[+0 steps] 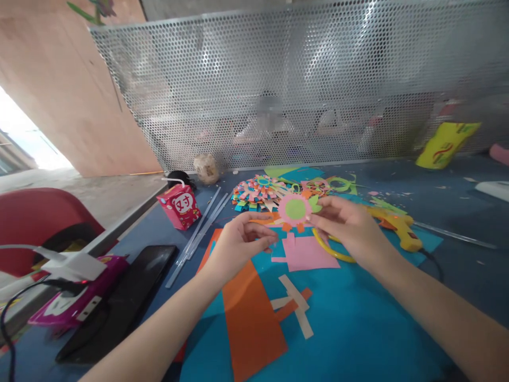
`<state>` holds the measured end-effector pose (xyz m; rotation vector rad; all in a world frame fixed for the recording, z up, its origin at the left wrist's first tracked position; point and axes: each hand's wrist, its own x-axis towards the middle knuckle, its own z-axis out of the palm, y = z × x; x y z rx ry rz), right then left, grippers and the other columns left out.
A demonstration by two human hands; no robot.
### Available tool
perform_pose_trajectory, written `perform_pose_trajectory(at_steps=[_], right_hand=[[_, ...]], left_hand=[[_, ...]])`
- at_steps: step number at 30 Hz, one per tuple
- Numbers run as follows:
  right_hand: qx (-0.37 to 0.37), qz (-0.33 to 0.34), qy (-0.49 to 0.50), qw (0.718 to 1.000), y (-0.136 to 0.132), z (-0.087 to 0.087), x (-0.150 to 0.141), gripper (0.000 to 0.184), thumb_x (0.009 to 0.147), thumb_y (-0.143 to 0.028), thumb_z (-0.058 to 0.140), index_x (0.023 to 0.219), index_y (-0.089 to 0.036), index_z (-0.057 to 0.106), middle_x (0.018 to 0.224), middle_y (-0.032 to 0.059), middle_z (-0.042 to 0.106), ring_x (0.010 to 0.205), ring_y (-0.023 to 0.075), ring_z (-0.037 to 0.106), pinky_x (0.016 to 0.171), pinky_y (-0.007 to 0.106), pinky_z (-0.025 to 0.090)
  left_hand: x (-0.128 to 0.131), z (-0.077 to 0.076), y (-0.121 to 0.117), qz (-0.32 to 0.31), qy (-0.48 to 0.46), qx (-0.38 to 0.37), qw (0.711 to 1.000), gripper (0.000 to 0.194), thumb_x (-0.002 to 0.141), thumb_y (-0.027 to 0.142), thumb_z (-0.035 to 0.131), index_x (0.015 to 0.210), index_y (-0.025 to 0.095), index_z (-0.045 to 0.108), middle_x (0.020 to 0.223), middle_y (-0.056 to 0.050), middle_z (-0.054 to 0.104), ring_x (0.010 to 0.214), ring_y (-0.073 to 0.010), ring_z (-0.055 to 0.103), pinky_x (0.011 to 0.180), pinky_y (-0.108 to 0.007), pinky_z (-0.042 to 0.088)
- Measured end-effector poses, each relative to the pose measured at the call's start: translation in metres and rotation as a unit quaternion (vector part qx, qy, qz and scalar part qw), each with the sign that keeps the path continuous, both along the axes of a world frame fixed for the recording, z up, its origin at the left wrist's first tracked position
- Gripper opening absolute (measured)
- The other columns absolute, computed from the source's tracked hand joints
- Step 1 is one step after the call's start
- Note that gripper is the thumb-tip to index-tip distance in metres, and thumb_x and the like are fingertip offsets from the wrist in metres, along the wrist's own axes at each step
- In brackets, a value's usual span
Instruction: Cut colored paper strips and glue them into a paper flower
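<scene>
My right hand (350, 225) pinches a paper flower (295, 209), a pink disc with a green centre, orange tabs and a green leaf, and holds it up above the table. My left hand (242, 241) hovers just left of it, fingers curled with thumb and fingertips apart, holding nothing I can see. Below them lie a pink paper piece (308, 253), an orange sheet (250, 318) and crossed paper strips (296, 302) on a blue sheet (358, 329). A yellow ring (332, 250) lies under my right hand.
A yellow glue gun (400, 229) lies right of my right hand. Finished multicoloured paper flowers (258, 192) sit further back. A red drink carton (180, 206), glue sticks (201, 233), a black phone (123, 297) and a purple power bank (75, 302) are on the left. Perforated metal screen (302, 85) behind.
</scene>
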<state>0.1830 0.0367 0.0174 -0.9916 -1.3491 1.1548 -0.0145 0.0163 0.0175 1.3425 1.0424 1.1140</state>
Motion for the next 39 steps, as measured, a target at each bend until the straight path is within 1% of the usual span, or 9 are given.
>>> perform_pose_trajectory(at_steps=[3,6,10,14,17,21,25,31,39], right_hand=[[-0.007,-0.016,0.044,0.999,0.005,-0.002,0.004,0.037,0.055,-0.035,0.078,0.078,-0.02,0.053,0.062,-0.004,0.056,0.045,0.0085,0.046,0.041,0.023,0.036],[-0.042,0.003,0.091,0.995,0.007,-0.003,0.003,0.035,0.054,-0.034,0.08,0.073,-0.02,0.053,0.064,-0.0028,0.057,0.053,0.0106,0.051,0.042,0.022,0.038],[-0.093,0.063,0.148,0.983,0.004,-0.005,-0.001,0.032,0.057,-0.034,0.079,0.069,-0.02,0.053,0.074,-0.0016,0.059,0.066,0.0121,0.056,0.045,0.019,0.041],[-0.137,0.125,0.165,0.969,0.002,-0.009,-0.005,0.029,0.063,-0.037,0.077,0.073,-0.019,0.056,0.076,0.0,0.059,0.068,0.0124,0.057,0.045,0.019,0.043],[-0.161,0.16,0.166,0.96,0.001,-0.012,-0.007,0.027,0.067,-0.036,0.075,0.076,-0.019,0.057,0.073,-0.0005,0.058,0.066,0.0111,0.056,0.047,0.019,0.043],[-0.185,0.186,0.164,0.951,-0.002,-0.014,-0.009,0.029,0.066,-0.036,0.076,0.079,-0.019,0.058,0.075,-0.0007,0.058,0.067,0.0116,0.057,0.048,0.019,0.043],[-0.195,0.195,0.159,0.948,-0.005,-0.014,-0.009,0.03,0.067,-0.035,0.075,0.085,-0.019,0.058,0.078,0.0,0.059,0.068,0.0118,0.057,0.049,0.02,0.044],[-0.189,0.198,0.148,0.95,-0.005,-0.012,-0.009,0.029,0.067,-0.036,0.075,0.085,-0.02,0.058,0.078,-0.0012,0.058,0.069,0.0112,0.058,0.05,0.019,0.044],[-0.168,0.208,0.123,0.956,-0.005,-0.009,-0.007,0.031,0.065,-0.036,0.077,0.086,-0.018,0.061,0.073,-0.0017,0.059,0.062,0.0094,0.056,0.048,0.019,0.045]], left_hand=[[-0.003,-0.001,0.003,0.013,0.002,0.005,1.0,0.03,0.066,0.011,0.068,0.092,0.014,0.054,0.068,0.0,0.069,0.061,-0.0114,0.064,0.058,-0.023,0.052],[-0.003,-0.001,0.005,0.028,0.0,0.008,1.0,0.03,0.064,0.01,0.068,0.09,0.014,0.053,0.066,0.001,0.067,0.058,-0.0099,0.061,0.056,-0.023,0.05],[-0.001,-0.003,0.006,0.031,-0.006,0.017,0.999,0.033,0.06,0.008,0.069,0.089,0.013,0.055,0.064,0.003,0.064,0.057,-0.0092,0.059,0.053,-0.021,0.048],[0.002,-0.006,0.005,0.026,-0.009,0.037,0.999,0.035,0.059,0.009,0.07,0.091,0.013,0.056,0.063,0.003,0.062,0.059,-0.0101,0.059,0.054,-0.021,0.048],[0.005,-0.008,0.003,0.033,-0.02,0.057,0.998,0.041,0.062,0.01,0.07,0.099,0.014,0.054,0.07,0.001,0.064,0.061,-0.0099,0.059,0.052,-0.02,0.047],[0.011,-0.009,-0.002,0.035,-0.034,0.076,0.996,0.052,0.063,0.012,0.07,0.111,0.017,0.05,0.08,-0.001,0.066,0.068,-0.0111,0.061,0.05,-0.019,0.047],[0.013,-0.009,-0.004,0.031,-0.037,0.075,0.996,0.053,0.064,0.013,0.069,0.113,0.015,0.05,0.074,-0.001,0.067,0.065,-0.0118,0.062,0.05,-0.019,0.048],[0.009,-0.004,-0.004,0.021,-0.018,0.079,0.996,0.054,0.066,0.016,0.067,0.117,0.014,0.051,0.074,-0.003,0.068,0.062,-0.0128,0.062,0.05,-0.022,0.049],[0.004,-0.006,-0.003,0.03,0.089,0.133,0.987,0.051,0.074,0.019,0.059,0.123,0.019,0.047,0.074,0.0,0.067,0.062,-0.0117,0.06,0.055,-0.022,0.048]])
